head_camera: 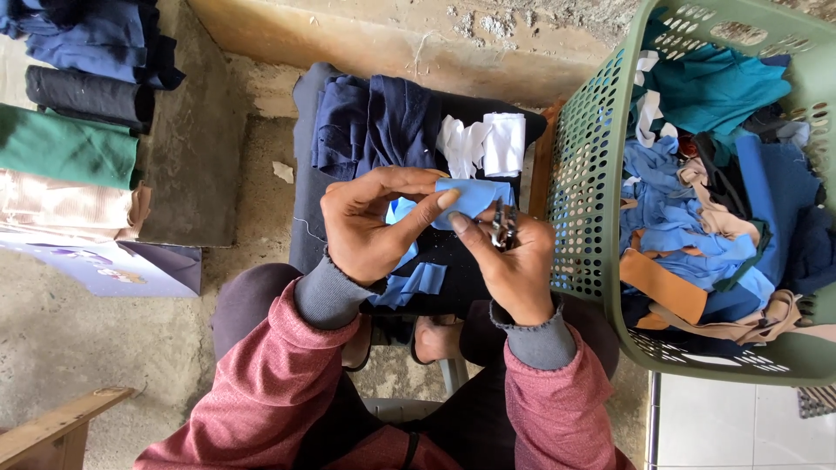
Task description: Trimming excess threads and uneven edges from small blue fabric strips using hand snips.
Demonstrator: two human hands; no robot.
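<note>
A dark stool (306, 174) stands at the frame's centre. Navy cloth pieces (374, 122) and white strips (483, 144) lie across its top.

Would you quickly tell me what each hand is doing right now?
Left hand: closed on the light blue fabric piece.
Right hand: closed on small metal snips, fingertip touching the fabric.
</note>
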